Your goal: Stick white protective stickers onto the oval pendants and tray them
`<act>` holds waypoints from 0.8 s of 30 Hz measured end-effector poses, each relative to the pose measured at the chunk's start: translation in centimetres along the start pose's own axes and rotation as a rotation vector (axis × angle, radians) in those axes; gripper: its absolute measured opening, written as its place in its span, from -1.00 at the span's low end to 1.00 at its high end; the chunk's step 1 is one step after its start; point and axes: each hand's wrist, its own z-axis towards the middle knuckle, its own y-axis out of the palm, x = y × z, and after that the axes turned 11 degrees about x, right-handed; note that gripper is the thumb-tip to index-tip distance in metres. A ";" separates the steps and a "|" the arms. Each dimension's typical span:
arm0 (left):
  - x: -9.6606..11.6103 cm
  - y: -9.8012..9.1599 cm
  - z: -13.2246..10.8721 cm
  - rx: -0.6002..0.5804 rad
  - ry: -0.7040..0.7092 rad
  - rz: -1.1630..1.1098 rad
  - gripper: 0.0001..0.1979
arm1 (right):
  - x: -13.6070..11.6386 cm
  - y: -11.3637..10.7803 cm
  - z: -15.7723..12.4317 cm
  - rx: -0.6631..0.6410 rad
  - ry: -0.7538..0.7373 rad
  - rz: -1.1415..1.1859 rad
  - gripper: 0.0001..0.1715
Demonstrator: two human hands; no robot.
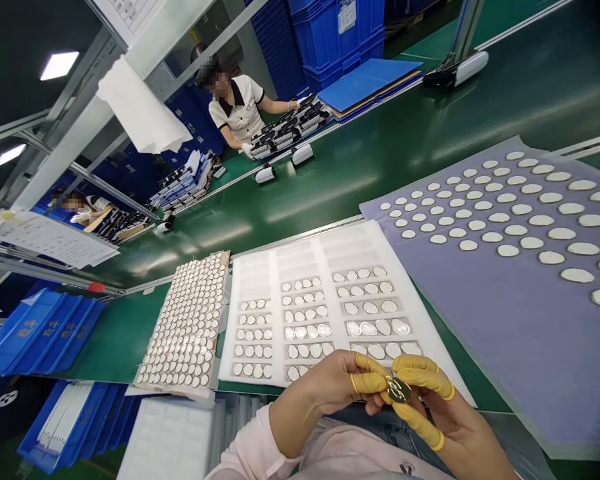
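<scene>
A small oval badge, dark and shiny with gold-coloured lettering, is held up between both hands close to my body. My left hand pinches its left edge with yellow-covered fingertips. From the other side, my right hand, also in yellow finger cots, curls its fingers around the badge's right side. Just beyond the hands lies a white foam tray with rows of white-faced oval pieces in clear strips; the hands hide part of its near edge.
To the right, a purple sheet carries many spaced white ovals. Left of the foam is a board packed with small ovals. Blue bins stand at the far left. Across the green conveyor, a co-worker handles black-and-white parts.
</scene>
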 end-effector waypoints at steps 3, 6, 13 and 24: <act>-0.1 -1.5 -0.2 0.001 -0.011 -0.021 -0.35 | 0.4 0.1 -0.1 -0.063 -0.012 -0.061 -0.61; 1.9 -4.7 -1.1 0.271 0.170 0.258 -0.38 | 0.3 0.1 -0.1 -0.064 0.013 -0.116 -0.62; 8.7 -13.3 -2.0 1.077 0.381 1.140 -0.65 | 1.1 -1.2 0.6 -0.070 0.090 -0.088 -0.63; 10.1 -18.1 0.8 0.988 0.266 1.559 -0.83 | 0.8 -1.2 1.0 0.029 0.174 0.011 -0.64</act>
